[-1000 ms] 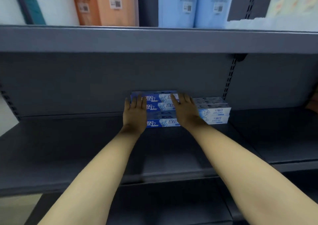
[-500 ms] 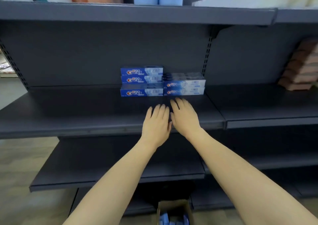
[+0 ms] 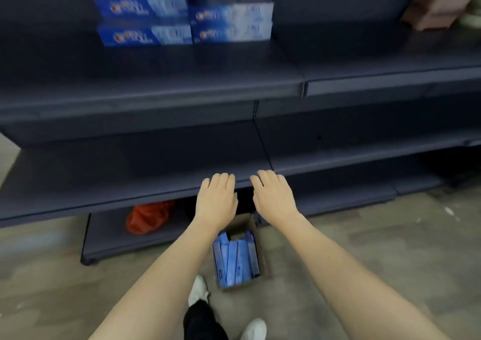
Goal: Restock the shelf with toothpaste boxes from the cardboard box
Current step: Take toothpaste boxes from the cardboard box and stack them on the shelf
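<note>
Both hands were empty, the left hand [image 3: 216, 201] and the right hand [image 3: 273, 197] held palm down side by side, fingers straight and loosely spread, hovering in front of the edge of a lower shelf [image 3: 135, 181]. They hung almost directly above the cardboard box [image 3: 263, 259] on the floor, which I took to be a reach down for more stock. That box stood open-topped just in front of the person's white shoes [image 3: 198, 289], with several blue toothpaste boxes [image 3: 235, 260] standing on end inside it, easy to grab from above. Up on the higher shelf [image 3: 166, 79], the stocked toothpaste boxes [image 3: 182, 12] lay flat in two neat stacks pushed toward the back, faces outward as a shopper would want them; the taller stack stood on the left, touching the shorter one. Something orange [image 3: 148, 217], perhaps a bag though it was too blurred to be sure, sat under the bottom shelf. Plenty of shelf room remained, so the job looked far from done.
</note>
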`<action>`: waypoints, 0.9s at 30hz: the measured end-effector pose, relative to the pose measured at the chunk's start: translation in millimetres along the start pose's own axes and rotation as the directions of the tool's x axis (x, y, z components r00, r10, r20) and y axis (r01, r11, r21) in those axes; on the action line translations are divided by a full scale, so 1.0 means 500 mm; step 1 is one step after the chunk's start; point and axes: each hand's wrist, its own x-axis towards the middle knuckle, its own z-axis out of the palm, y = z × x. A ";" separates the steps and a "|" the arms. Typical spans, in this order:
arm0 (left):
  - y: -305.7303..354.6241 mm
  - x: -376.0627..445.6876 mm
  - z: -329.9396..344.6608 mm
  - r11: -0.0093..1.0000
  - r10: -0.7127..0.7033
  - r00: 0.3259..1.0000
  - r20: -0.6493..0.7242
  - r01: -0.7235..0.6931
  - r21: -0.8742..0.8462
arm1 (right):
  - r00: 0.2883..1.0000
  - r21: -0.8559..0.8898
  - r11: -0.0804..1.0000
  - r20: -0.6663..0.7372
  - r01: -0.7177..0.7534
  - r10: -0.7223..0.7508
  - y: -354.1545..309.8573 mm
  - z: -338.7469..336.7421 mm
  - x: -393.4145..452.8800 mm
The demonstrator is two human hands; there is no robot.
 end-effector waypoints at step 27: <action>0.087 -0.161 1.004 0.967 0.082 0.438 0.895 -0.252 0.034 | 0.568 0.190 0.975 0.818 -0.117 -0.091 -0.139 1.008 -0.210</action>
